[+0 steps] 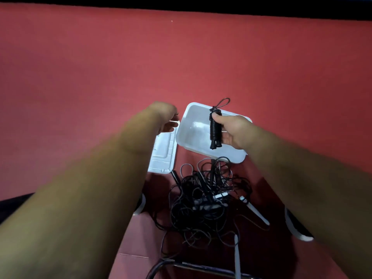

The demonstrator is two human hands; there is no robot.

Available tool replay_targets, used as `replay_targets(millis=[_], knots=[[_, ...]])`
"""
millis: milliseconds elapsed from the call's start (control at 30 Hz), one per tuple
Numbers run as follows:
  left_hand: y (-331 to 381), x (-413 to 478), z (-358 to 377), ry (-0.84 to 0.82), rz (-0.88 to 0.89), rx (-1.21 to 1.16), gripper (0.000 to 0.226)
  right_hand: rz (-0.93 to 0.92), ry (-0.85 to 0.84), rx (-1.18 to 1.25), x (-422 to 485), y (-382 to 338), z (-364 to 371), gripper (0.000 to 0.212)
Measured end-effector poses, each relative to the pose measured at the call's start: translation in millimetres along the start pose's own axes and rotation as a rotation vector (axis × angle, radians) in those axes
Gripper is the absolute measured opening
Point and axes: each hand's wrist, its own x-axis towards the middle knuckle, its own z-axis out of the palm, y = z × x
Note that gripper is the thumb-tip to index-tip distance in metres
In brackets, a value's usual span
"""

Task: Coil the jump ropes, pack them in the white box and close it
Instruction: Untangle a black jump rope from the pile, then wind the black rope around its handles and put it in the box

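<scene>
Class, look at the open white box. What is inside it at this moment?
The visible floor of the white box is bare. The right hand grips a coiled jump rope over it. Hand and rope hide the box's right part, so what lies there cannot be told.

No text, label, brand or number can be read anywhere in the frame. Only raised ridges are seen on the white lid (163, 152), left of centre; no lettering is made out there.
</scene>
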Motion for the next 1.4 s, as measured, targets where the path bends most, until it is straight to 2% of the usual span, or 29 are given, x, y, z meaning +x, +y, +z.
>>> replay_targets(millis=[167,267,467,567,667,867,1200,1400], knots=[[-37.1,44.0,11.4,0.093,-0.052,0.034,0.01,0.024,0.039,0.018,48.2,19.3,24.4,0.027],[-57.5,57.6,15.8,0.041,-0.058,0.069,0.023,0.045,0.073,0.029,73.4,30.3,36.6,0.029],[-78.6,61.6,22.5,0.013,-0.014,0.068,0.01,0.064,0.077,0.025,97.6,40.8,45.9,0.03],[-80.1,57.3,25.8,-0.053,-0.081,-0.001,0.02,0.076,0.054,-0.001,101.9,43.6,47.3,0.023],[-77.4,54.8,29.0,-0.098,-0.095,0.024,0.023,0.107,0.05,-0.084,102.1,46.1,45.0,0.022],[-58.7,41.5,23.2,-0.057,-0.08,-0.012,0.027,0.123,0.078,-0.101,85.6,41.8,27.5,0.015],[-52.1,-9.8,31.3,-0.063,0.013,0.062,0.026,0.038,0.07,-0.162,7.3,32.2,1.5,0.02],[-73.6,-42.9,51.2,-0.113,0.027,0.172,0.025,0.048,0.078,-0.247,-33.5,68.0,-15.0,0.021]])
